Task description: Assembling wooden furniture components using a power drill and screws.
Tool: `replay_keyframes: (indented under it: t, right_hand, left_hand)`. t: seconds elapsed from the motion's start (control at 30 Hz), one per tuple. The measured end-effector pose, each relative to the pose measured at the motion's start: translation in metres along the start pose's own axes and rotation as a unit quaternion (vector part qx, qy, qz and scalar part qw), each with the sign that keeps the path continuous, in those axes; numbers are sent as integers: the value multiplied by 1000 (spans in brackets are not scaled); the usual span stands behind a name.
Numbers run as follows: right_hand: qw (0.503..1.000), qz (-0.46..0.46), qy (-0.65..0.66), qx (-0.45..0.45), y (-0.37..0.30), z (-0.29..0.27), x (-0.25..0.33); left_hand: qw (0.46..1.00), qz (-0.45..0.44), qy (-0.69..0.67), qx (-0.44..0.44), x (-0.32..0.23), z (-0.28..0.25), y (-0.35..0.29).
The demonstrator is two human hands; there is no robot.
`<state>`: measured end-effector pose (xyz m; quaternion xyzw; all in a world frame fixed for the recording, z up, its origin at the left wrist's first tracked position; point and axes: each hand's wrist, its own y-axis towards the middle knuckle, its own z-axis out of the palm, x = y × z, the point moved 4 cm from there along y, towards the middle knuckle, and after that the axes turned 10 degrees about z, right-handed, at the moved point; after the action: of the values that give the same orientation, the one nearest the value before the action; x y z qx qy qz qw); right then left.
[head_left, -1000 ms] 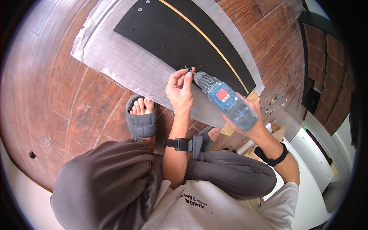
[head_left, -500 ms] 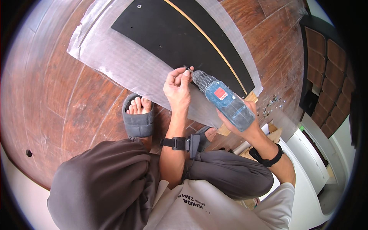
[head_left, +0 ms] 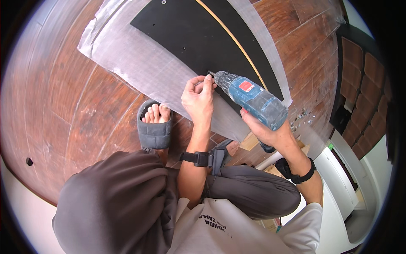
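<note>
My right hand grips a blue and grey cordless drill by its handle, mostly hidden under the tool's body. The drill points to the upper left, its bit just above a black flat panel. Beside the bit, the thumb and fingers of my left hand are pinched together. What they hold, if anything, is too small and covered to make out. A few small holes and a round metal fitting show in the panel, and a thin tan strip runs along it.
The panel lies on whitish plastic sheeting over a wood-look floor. Small scattered hardware lies at the right, near a light wood piece. My sandalled foot is close to the sheet's near edge.
The drill has tilted and shifted slightly right, its rear end now higher in view. My left fingers stay beside the bit. The panel appears a little farther right in the picture.
</note>
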<state>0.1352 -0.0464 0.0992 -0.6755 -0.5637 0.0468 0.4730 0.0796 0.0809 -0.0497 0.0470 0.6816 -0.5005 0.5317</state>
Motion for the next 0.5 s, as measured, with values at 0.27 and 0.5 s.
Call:
replay_keyframes:
  t: [0.27,0.5]
  right_hand:
    - [996,38,-31,72,-1,1,17]
    - [996,-11,-86,4,-1,-1,20]
  left_hand:
    - [989,-1,147,-24,-17,-1,-3]
    - [987,-3,156,-26,-16,-1,-2]
